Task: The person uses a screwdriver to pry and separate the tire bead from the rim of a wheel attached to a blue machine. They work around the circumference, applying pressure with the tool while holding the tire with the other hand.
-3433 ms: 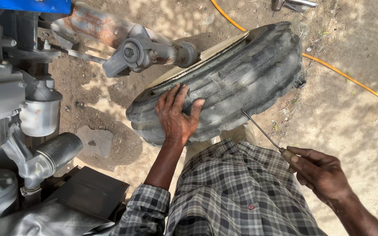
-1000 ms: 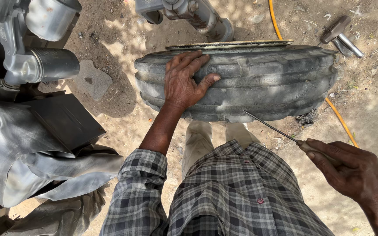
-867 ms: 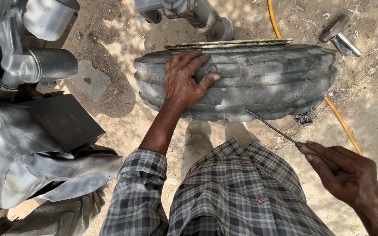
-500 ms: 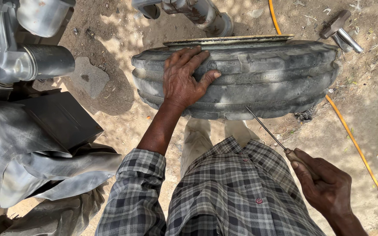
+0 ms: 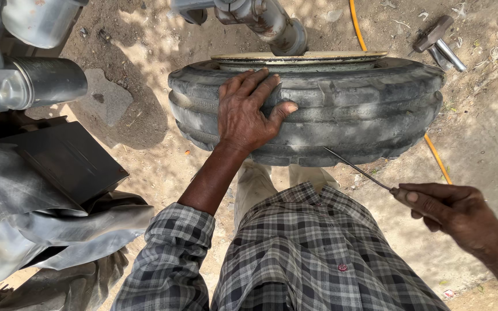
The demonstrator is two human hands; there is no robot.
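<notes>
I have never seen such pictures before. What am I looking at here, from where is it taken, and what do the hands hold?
The camera sits on a person's head and looks down at their own checked shirt and two bare hands. The left hand lies flat on a worn grey tyre that stands upright on sandy ground. The fingers of the right hand hold a thin metal tool that points toward the tyre. Grey machine parts stand to the left; a hammer and a yellow hose lie behind.
</notes>
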